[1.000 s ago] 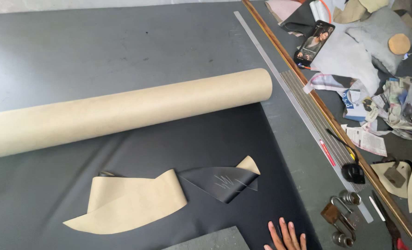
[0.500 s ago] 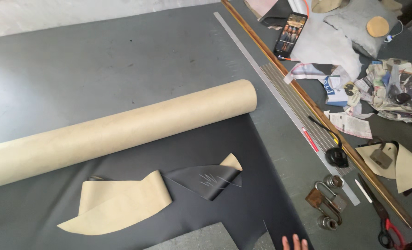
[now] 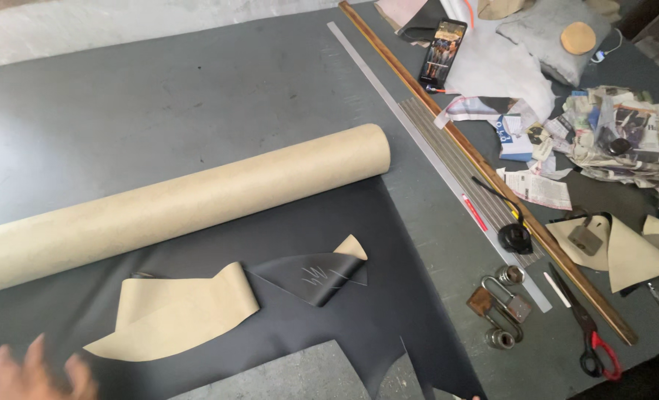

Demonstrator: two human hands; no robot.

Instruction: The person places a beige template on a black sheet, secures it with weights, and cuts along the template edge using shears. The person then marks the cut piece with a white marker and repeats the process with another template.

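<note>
Left hand: your left hand sits at the bottom left corner, about 7 o'clock in the view, blurred. The fingers point up toward 12 o'clock and look loosely spread; you cannot tell more through the blur. It holds nothing.
Right hand: not in the view.
Tan piece: the curved tan piece lies flat on the black sheet, just at 2 o'clock from your fingertips, near them but apart. Its narrow tail runs down toward your hand; its broad end points to 3 o'clock.
Black sheet: the black sheet spreads out from under the roll and covers the lower middle of the table. Your hand rests over its left part.
Black piece: a black piece with white chalk scratches lies at 3 o'clock from the tan piece, one corner folded over to show tan.
Roll: the tan roll lies across the sheet at 12 o'clock from your hand, well apart, slanting up to the right.
Table: grey table.
Right side: a long metal ruler and a wooden bar run diagonally; red-handled scissors and padlocks lie at 4 o'clock, well away from your hand.
</note>
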